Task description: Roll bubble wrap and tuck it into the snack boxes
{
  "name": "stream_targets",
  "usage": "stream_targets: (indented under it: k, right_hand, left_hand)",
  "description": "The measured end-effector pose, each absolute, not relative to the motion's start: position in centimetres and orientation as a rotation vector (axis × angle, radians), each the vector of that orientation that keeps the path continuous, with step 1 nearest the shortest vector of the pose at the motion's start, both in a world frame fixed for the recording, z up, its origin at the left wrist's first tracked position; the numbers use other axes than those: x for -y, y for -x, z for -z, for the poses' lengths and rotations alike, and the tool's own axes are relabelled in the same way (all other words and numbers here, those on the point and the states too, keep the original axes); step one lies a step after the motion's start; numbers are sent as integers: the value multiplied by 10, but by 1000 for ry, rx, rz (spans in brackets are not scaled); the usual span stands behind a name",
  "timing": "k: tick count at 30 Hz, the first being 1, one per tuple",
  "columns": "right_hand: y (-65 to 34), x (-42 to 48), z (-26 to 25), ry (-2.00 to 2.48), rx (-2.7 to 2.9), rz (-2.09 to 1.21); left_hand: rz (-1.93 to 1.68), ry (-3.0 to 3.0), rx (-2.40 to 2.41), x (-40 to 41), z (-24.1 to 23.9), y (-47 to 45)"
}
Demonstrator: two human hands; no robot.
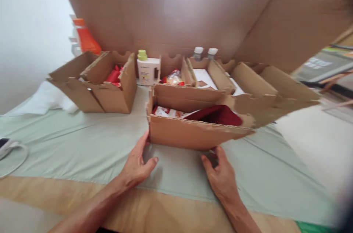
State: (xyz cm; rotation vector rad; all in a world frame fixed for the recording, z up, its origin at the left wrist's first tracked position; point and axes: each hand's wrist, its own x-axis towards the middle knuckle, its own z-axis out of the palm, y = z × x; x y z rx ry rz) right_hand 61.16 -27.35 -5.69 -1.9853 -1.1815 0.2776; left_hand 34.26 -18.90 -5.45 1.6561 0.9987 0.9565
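Observation:
In front of me on the green cloth stands a narrow open cardboard box (193,133). It contains a white-and-red printed packet (168,112) and a dark red item (217,114) whose kind I cannot make out. My left hand (138,165) is at the box's near left corner, its fingertips against the side and its thumb spread away. By the lower front edge is my right hand (220,172), fingers partly bent towards the box and thumb apart. Whether its fingertips touch the cardboard is unclear.
Behind stand several cardboard bins (110,97), a white bottle with a green cap (148,71) and an orange bottle (87,40). A tall cardboard panel (179,9) backs them. A white cable (20,161) lies at left. The wooden table edge (154,211) is nearest me.

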Motion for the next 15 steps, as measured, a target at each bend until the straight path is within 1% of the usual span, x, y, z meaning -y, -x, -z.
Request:
stream_targets:
  k: [5,7,11,13,15]
  right_hand:
    - [-617,264,53,2063,1224,-240]
    - [-619,261,49,2111,1243,-276]
    - [-621,259,42,2144,1230,-331]
    - [-624,259,42,2154,1218,-332]
    - [-627,259,47,2174,1210,-317]
  left_hand:
    - [-954,-1636,-933,179,53,-349]
    - [-942,-1625,-935,179,54,-349]
    - [-882,-1599,-962,202,44,-332]
    - [-690,-1626,-842,216,26,-305]
    - [-319,-1717,-508,222,2,-264]
